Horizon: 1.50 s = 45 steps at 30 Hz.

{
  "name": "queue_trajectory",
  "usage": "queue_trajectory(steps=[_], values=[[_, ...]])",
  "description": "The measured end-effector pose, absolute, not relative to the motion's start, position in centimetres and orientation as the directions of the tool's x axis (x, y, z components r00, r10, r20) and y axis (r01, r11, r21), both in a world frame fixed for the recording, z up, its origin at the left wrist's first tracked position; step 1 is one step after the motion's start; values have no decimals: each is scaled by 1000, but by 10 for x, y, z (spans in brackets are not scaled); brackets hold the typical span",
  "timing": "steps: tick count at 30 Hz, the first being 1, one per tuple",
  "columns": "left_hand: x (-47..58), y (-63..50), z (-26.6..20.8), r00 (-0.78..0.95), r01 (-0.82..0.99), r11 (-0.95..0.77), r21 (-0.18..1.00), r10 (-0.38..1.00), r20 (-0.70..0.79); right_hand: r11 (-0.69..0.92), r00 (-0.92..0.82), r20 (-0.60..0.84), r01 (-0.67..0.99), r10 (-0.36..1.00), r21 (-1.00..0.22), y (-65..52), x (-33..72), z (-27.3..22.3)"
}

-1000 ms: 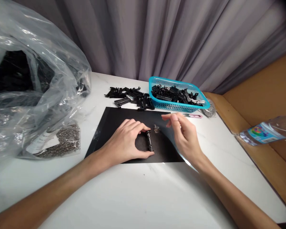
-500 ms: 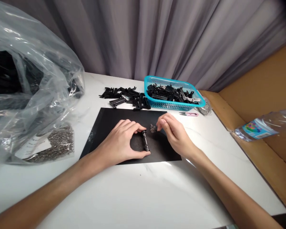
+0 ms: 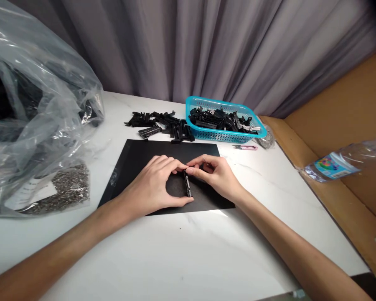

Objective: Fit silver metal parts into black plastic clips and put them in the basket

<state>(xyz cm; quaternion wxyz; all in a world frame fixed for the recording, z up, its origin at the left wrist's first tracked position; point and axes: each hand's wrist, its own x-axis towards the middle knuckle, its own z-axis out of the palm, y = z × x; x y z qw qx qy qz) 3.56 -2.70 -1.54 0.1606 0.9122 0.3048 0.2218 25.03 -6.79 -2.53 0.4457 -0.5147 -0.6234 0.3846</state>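
My left hand [image 3: 158, 182] grips a slim black plastic part [image 3: 188, 186] by its two ends, the thumb at the near end and the fingers at the far end. The part stands lengthwise over a black mat [image 3: 138, 163]. At its far end, the thumb and index finger of my right hand [image 3: 217, 173] are pinched together, touching or almost touching the part. Whatever sits between those fingertips is too small to make out. A tiny shiny bit shows by my curled right fingers. The little heap of small metal pieces is hidden behind my right hand.
Loose black plastic parts [image 3: 148, 133] lie behind the mat, beside a blue basket [image 3: 232, 136] full of similar ones. Pink-handled thread snips [image 3: 249, 147] lie to the right. Left is a bag of metal pieces [image 3: 70, 188] under clear plastic [image 3: 47, 96]. A bottle [image 3: 335, 165] lies right on cardboard.
My right hand has moved left from beside the small metal heap to the far end of the black part, its fingertips pinched there. My left hand keeps its grip. The view has shifted slightly.
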Motion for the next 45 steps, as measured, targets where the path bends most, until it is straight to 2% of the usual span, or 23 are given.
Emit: queue_trajectory(steps=[7,14,26,30,36,38,41,45], values=[[36,-27,-15,710,485,-750,450,638,297,85,-87,68,222,994,-971,-66,251,-25],[39,-28,-12,707,476,-694,540,667,234,4,-70,-9,186,997,-982,-64,251,-21],[40,-28,-13,694,475,-669,572,684,225,2,-124,-24,199,992,-980,-61,250,-15],[40,-29,-12,689,504,-681,532,688,227,84,-122,43,359,992,-929,-65,254,-13],[37,-31,-13,690,516,-695,500,683,238,288,10,344,528,939,-799,-75,266,-4],[36,-30,-14,690,512,-699,498,681,246,303,46,390,550,920,-778,-78,267,-4],[36,-30,-14,691,512,-702,495,679,248,252,70,315,449,947,-857,-78,263,-11],[36,-28,-14,701,509,-711,484,669,246,234,-36,231,142,972,-962,-75,256,-23]])
